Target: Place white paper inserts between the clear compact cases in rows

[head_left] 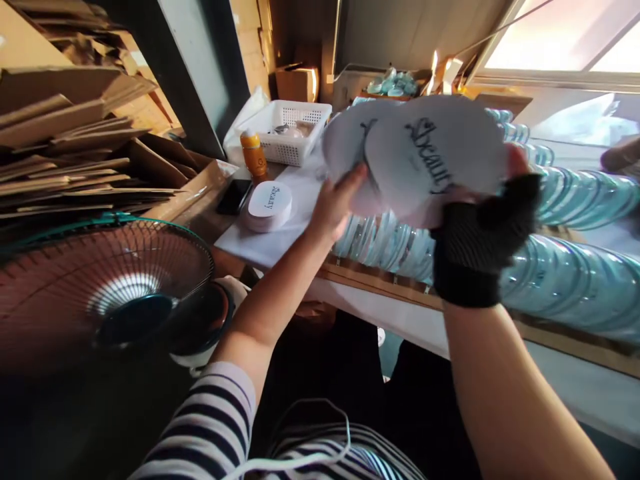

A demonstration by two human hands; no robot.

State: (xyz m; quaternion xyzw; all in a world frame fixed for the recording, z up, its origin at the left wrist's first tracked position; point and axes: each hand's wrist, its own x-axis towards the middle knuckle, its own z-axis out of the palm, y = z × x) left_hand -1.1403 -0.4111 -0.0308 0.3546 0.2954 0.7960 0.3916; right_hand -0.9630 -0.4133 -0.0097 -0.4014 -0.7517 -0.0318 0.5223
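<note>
Two white round cards with dark "beauty" lettering overlap in front of me, above the table's edge. My left hand [334, 205], bare, is closed on the lower edge of the left round card [345, 137], its thumb in front. My right hand [486, 230], in a black fingerless glove, grips the right round card [460, 137] from below and the side. Whether each is a single card or a thin stack, I cannot tell. A stack of similar round cards [270, 203] lies on the table to the left.
Rows of clear glass-like discs [575, 287] stand on edge along the table. Behind are a white basket [300, 143], an orange bottle [253, 157] and a dark phone [234, 197]. A fan [150, 287] and flattened cardboard [75, 147] stand at left. Another person's hand [620, 159] shows at far right.
</note>
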